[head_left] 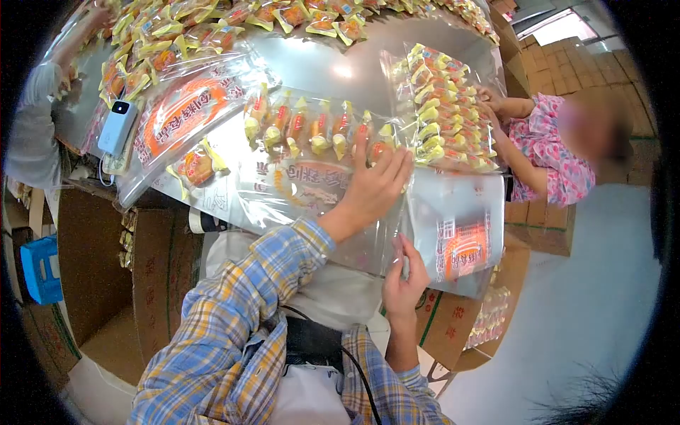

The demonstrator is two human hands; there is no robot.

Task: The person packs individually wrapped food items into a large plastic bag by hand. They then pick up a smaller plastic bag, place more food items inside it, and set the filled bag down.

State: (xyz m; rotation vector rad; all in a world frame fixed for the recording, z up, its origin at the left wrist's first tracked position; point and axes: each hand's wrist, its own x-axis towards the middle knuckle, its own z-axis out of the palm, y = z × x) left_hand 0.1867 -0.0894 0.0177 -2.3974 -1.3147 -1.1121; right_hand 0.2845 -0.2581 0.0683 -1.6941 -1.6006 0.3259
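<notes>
A clear printed bag (304,185) lies flat on the metal table, with a row of yellow-wrapped pastries (320,129) in its far part. My left hand (375,185) rests with fingers spread over the right end of that row, on the plastic. Lower and to the right, my right hand (405,280) has thumb and fingers closed on the near right edge of the bag. One loose wrapped pastry (194,168) sits left of the bag.
Printed empty bags (464,234) lie at the right, another stack (188,113) at the left. A co-worker (545,149) touches a filled bag (446,110). Many pastries (283,14) cover the far side. A power bank (117,127) and open carton (99,276) are left.
</notes>
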